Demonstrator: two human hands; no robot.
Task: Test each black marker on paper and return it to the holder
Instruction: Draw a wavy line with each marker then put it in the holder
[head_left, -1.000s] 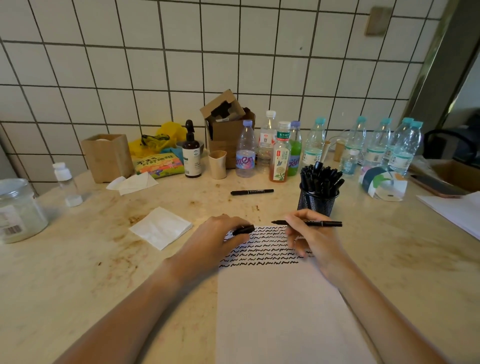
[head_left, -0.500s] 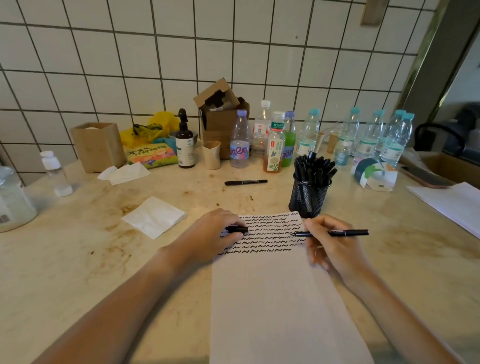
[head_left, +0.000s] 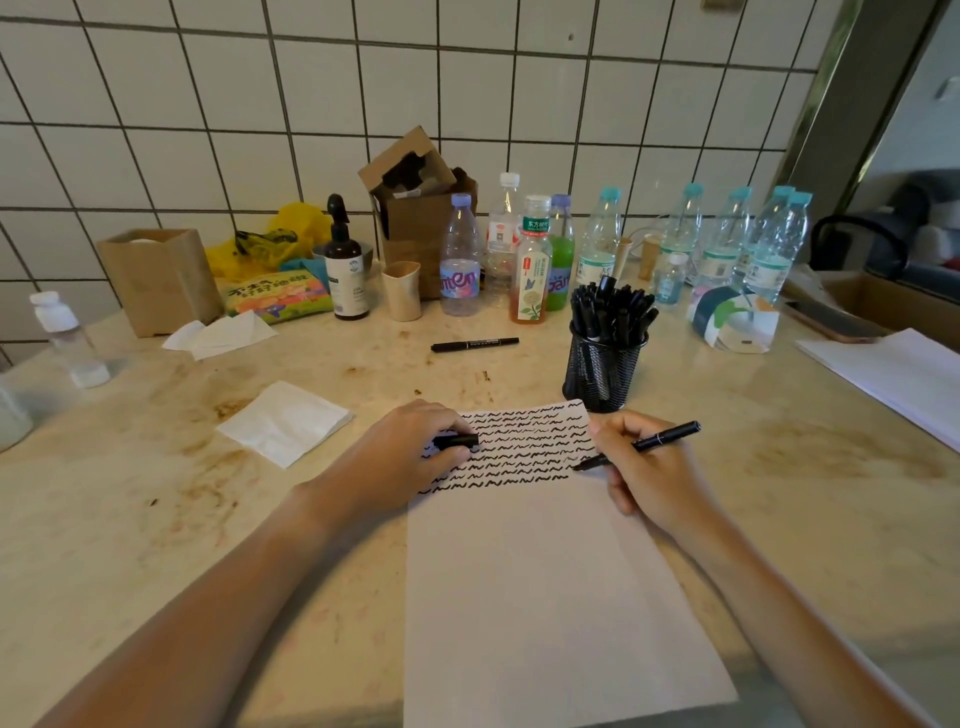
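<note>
A white sheet of paper (head_left: 540, 597) lies before me, its top part filled with rows of black squiggles. My right hand (head_left: 644, 478) grips an uncapped black marker (head_left: 654, 442), tip down on the right end of a squiggle row. My left hand (head_left: 400, 457) rests on the paper's top left corner and pinches the black marker cap (head_left: 457, 441). Just beyond the paper stands a black mesh holder (head_left: 602, 371) full of black markers. Another capped black marker (head_left: 474, 344) lies alone on the table further back.
A folded white napkin (head_left: 283, 423) lies left of the paper. Along the tiled wall stand several bottles (head_left: 532, 260), a cardboard box (head_left: 415, 218), a paper cup (head_left: 401, 290) and a brown box (head_left: 158, 278). A tape roll (head_left: 732, 319) and more paper (head_left: 898, 382) sit at right.
My right hand moved the marker from above the paper's top to the right edge and tilted its tip down onto the sheet. The left hand kept the cap in place.
</note>
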